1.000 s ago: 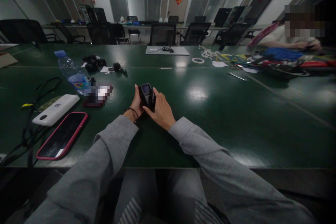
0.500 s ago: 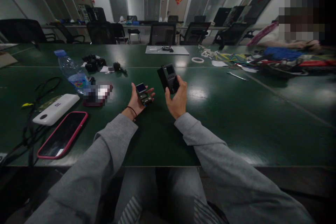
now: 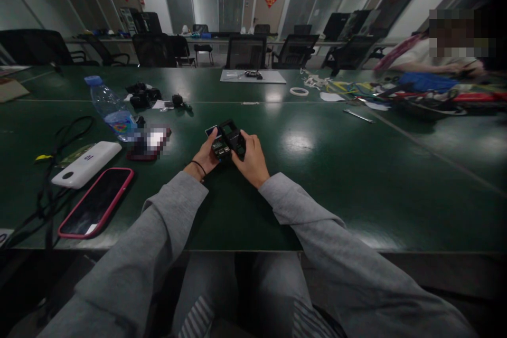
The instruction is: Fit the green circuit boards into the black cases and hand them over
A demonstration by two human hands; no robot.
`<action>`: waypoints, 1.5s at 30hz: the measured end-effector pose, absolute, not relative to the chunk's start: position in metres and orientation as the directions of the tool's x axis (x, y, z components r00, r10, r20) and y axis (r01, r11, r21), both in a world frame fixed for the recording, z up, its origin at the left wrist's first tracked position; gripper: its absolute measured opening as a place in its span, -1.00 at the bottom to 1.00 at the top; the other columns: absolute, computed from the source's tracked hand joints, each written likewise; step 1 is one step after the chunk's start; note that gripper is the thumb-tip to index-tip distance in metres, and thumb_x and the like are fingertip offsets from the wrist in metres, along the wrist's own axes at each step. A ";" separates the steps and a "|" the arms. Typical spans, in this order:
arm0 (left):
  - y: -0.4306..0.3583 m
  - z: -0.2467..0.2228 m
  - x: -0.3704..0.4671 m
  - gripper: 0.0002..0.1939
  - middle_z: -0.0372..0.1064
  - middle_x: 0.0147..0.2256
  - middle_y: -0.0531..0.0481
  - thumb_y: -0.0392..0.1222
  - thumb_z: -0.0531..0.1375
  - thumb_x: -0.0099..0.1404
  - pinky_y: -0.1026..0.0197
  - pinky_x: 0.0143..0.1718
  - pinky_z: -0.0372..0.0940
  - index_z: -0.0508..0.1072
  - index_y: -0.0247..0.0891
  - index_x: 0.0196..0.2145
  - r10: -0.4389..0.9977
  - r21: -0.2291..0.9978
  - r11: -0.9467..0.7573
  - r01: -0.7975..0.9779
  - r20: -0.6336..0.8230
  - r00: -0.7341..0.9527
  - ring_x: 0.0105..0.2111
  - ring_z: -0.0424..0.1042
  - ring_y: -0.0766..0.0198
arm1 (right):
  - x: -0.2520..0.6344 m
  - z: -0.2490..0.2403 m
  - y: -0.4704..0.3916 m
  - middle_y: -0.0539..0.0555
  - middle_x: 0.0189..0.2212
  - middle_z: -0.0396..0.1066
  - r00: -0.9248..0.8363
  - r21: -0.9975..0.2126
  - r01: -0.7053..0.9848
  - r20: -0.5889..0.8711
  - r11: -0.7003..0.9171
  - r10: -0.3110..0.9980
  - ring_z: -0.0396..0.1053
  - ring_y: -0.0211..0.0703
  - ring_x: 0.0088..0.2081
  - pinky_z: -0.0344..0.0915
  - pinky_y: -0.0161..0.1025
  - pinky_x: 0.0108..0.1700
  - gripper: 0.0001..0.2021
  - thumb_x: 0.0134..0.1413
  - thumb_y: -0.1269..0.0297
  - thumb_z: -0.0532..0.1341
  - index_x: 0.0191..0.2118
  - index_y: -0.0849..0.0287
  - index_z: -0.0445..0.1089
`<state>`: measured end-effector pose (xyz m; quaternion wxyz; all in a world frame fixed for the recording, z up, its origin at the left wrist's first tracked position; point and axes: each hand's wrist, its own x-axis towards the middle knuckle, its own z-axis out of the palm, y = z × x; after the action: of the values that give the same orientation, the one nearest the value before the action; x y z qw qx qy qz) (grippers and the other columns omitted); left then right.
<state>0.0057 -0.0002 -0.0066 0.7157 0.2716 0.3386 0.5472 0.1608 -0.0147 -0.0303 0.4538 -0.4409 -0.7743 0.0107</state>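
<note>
My left hand (image 3: 205,157) grips a small circuit board with a screen (image 3: 221,151), thumb pressed over its upper face. Part of the screen shows past the thumb, and metal ports face me along the near edge. Held by my right hand (image 3: 253,157) is a black plastic case (image 3: 233,137) with a square window opening. The case is tilted and meets the right side of the board above the table; whether the two are joined I cannot tell. Fingers hide the undersides of both.
Left on the green table (image 3: 340,185) are a pink-edged phone (image 3: 97,203), a white power bank (image 3: 87,165), a water bottle (image 3: 113,111) and black cables. A wrench (image 3: 358,115), tape roll (image 3: 298,92) and wire heap lie right, near another person (image 3: 431,60).
My right hand has brought the black case left and down against the board. My left thumb has folded over the board, which lay on an open palm before.
</note>
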 end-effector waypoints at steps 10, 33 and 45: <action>-0.001 -0.008 0.001 -0.43 0.54 -0.29 -0.01 -0.18 0.38 0.07 0.23 -0.34 0.36 0.44 -0.22 0.06 0.978 0.782 0.207 -0.588 -0.178 0.107 -0.38 0.49 0.28 | 0.158 -0.027 -0.020 0.29 0.14 0.04 -0.306 -0.460 0.525 0.683 0.716 0.663 0.04 0.08 0.22 0.14 0.17 0.26 -0.22 -0.02 0.35 0.17 0.32 0.21 -0.15; -0.002 -0.006 -0.002 -0.33 0.54 -0.17 -0.09 -0.23 0.39 0.03 0.16 -0.26 0.38 0.38 -0.21 0.12 0.990 0.839 0.126 -0.529 -0.075 0.118 -0.27 0.52 0.18 | 0.162 -0.032 -0.016 0.29 0.18 0.03 -0.319 -0.420 0.523 0.710 0.741 0.628 0.04 0.05 0.24 0.11 0.14 0.29 -0.25 0.06 0.43 0.12 0.34 0.22 -0.21; -0.002 -0.006 -0.001 -0.31 0.56 -0.25 -0.04 -0.23 0.39 0.03 0.21 -0.28 0.39 0.37 -0.24 0.13 0.986 0.822 0.147 -0.549 -0.074 0.152 -0.33 0.53 0.22 | 0.163 -0.031 -0.017 0.25 0.20 0.03 -0.256 -0.441 0.514 0.740 0.736 0.622 0.05 0.03 0.24 0.11 0.09 0.31 -0.25 0.12 0.42 0.14 0.36 0.17 -0.22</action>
<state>-0.0015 -0.0018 -0.0063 0.6825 0.3322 0.3281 0.5623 0.1628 -0.0171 -0.0305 0.4930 -0.3591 -0.7906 0.0550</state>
